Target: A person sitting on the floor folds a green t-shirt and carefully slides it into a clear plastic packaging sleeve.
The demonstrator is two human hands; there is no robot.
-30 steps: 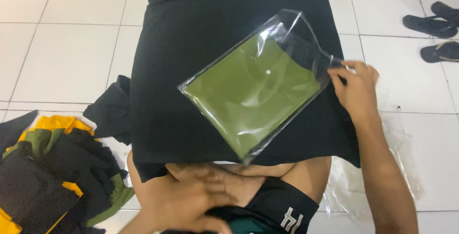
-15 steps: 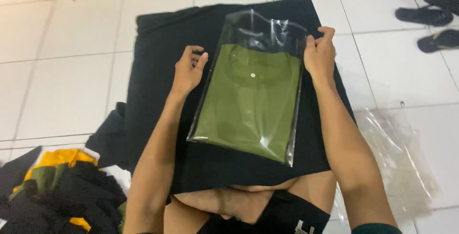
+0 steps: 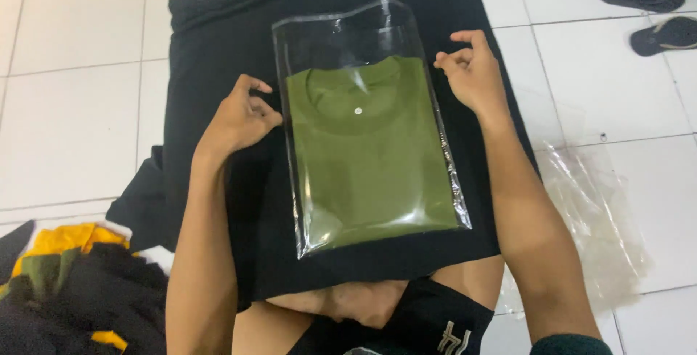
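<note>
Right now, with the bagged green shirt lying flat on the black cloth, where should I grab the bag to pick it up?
Probably the empty open flap of the clear bag, coming from the far end. The green shirt stops short of it, so that loose plastic stands up, while the lower end lies flat on the black cloth.

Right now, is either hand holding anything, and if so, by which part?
Nothing is clearly held. The left hand and right hand sit at the side edges of the clear bag, which lies flat with the green shirt inside.
</note>
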